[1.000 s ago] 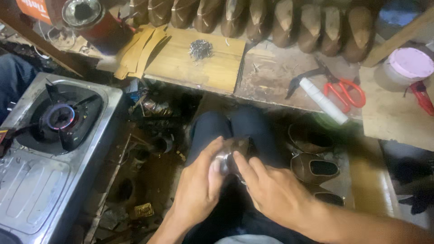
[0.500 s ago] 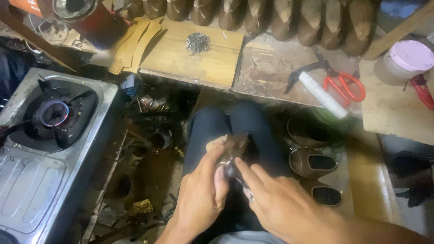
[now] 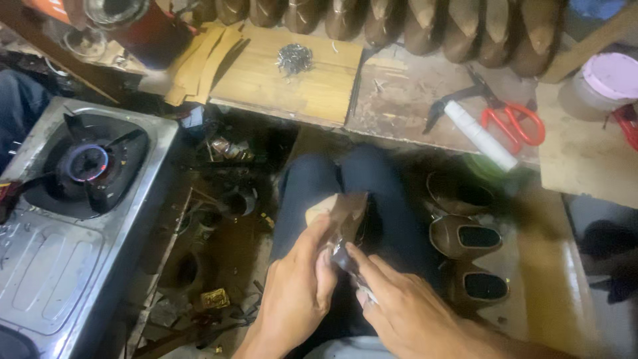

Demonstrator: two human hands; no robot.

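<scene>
Gripping a brown shoe piece over the lap, the left hand wraps its fingers around the lower part of the piece, thumb pressed against the side. The right hand meets it from the other side, its fingers pinching a small tool whose dark tip touches the shoe piece; what kind of tool it is cannot be made out. Both hands are closed on what they hold. The shoe piece rests on the person's knees, clad in dark trousers.

Taking the shoe piece as the landmark: just to its right, on the floor, three brown shoe uppers sit in a column, openings facing up. Beyond it, on the far side of the knees, runs a worn wooden workbench. On that bench, up and to the left of the shoe piece, a pale board carries a small heap of nails; up and to the right lie a white tube and red-handled scissors, touching or nearly so. Farther right stands a pot with a pink lid. Along the bench's far edge a row of brown shoe lasts stands side by side. Well to the left of the shoe piece a steel gas stove burns with a blue flame, and the floor between holds dark clutter.
</scene>
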